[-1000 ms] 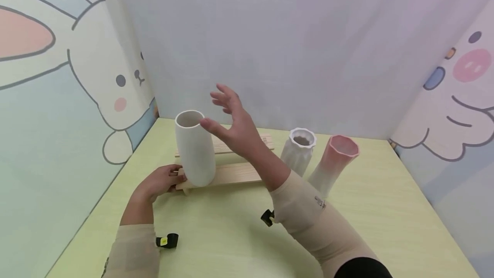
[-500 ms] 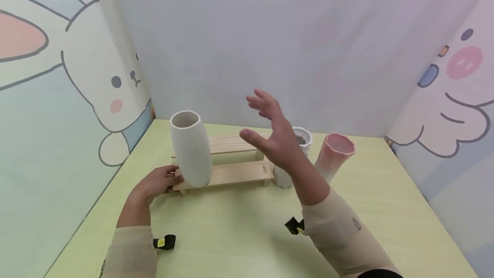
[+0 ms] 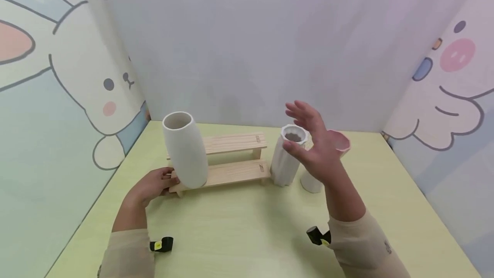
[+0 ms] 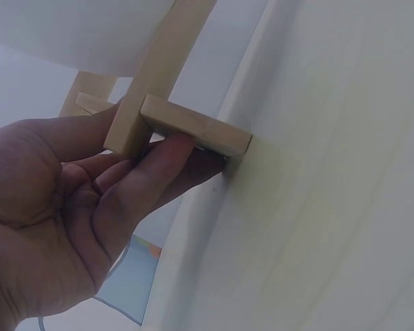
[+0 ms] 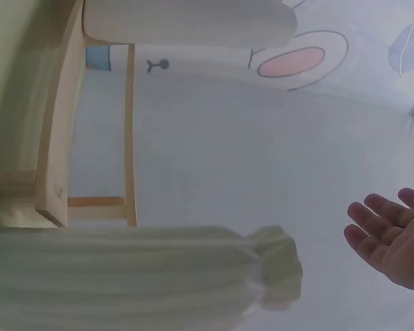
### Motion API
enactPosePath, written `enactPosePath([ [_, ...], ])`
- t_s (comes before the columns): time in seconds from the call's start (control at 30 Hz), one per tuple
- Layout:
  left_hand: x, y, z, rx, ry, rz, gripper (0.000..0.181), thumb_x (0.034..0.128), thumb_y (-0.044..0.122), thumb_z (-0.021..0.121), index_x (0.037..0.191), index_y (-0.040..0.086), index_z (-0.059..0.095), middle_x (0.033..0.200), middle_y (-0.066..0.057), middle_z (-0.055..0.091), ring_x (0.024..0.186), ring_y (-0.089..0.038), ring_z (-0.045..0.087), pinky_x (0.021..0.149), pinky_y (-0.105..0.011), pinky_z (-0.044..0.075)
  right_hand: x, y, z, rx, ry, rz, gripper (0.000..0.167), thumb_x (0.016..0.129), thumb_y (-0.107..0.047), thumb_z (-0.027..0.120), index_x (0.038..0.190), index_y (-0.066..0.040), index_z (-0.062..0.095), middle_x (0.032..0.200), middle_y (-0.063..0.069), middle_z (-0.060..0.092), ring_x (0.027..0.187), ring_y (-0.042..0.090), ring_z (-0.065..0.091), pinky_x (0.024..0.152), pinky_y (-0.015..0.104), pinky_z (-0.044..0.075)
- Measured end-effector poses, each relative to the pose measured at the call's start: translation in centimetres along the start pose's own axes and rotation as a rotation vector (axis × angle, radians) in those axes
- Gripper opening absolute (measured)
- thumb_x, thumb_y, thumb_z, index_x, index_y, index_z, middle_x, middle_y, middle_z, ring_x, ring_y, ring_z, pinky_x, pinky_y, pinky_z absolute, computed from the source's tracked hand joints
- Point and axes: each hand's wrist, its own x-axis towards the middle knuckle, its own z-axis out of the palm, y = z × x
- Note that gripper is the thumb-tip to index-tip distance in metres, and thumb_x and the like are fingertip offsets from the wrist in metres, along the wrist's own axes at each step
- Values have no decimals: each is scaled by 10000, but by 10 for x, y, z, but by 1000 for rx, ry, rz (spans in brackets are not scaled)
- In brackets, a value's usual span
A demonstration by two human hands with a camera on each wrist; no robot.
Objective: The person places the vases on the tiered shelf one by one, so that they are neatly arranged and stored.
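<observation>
A two-step wooden stand (image 3: 235, 172) sits on the table, and my left hand (image 3: 152, 183) grips the left end of its lower step. In the left wrist view, the thumb and fingers of that hand hold the end board (image 4: 148, 96) beside its leg. On the lower step's left end stands a tall smooth white vase (image 3: 187, 155). My right hand (image 3: 314, 151), fingers spread and nothing in it, hovers by the rim of a fluted white vase (image 3: 283, 168). Behind that hand, a pink-and-white vase (image 3: 311, 182) is partly hidden.
The pale green tabletop (image 3: 239, 235) runs to a plain grey back curtain (image 3: 239, 55). Cartoon-printed side panels, one with a rabbit (image 3: 88, 76), one with a pig (image 3: 444, 85), border it. The fluted vase stands close to the stand's right end.
My right hand has swung right, from beside the tall white vase, across the stand, to the fluted vase. The left hand keeps its hold on the stand; the head view has shifted slightly.
</observation>
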Motion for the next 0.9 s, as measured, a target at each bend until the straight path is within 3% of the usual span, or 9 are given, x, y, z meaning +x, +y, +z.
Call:
enactPosePath([
  [0.17,-1,0,-1,7,8,-13,577,990,324,596,1426,-15,429,1274,-173,585,1004,-172,629,827,-312,557,-14,7,-19,20,96,-42,801,899,-424,704,1489,-43,318,1460,187,464,1326,320,467,1102,331,364],
  [0.3,-1,1,0,17,17,-16,578,983,342,604,1420,-3,447,1256,-158,598,992,-173,630,820,-306,556,-25,9,-37,42,167,-26,769,893,-304,733,1482,-25,324,1457,202,462,1338,287,453,1107,316,344],
  [0.47,-1,2,0,28,20,-10,593,980,357,604,1427,1,443,1241,-147,614,991,-182,638,825,-320,558,-36,16,-55,-10,236,32,735,874,-168,735,1481,-45,339,1458,175,471,1343,249,451,1110,297,338],
  [0.7,-1,2,0,33,25,-10,604,976,369,608,1430,7,441,1222,-131,628,984,-181,634,822,-318,554,-47,33,-73,-133,326,132,749,870,-208,746,1492,-98,343,1473,128,467,1357,187,451,1130,275,323],
  [0.9,0,1,0,30,27,-14,618,968,383,615,1429,9,443,1219,-133,625,978,-181,630,817,-318,553,-49,45,-84,-159,341,250,753,855,-116,703,1503,-171,323,1499,79,445,1378,186,430,1158,310,305],
])
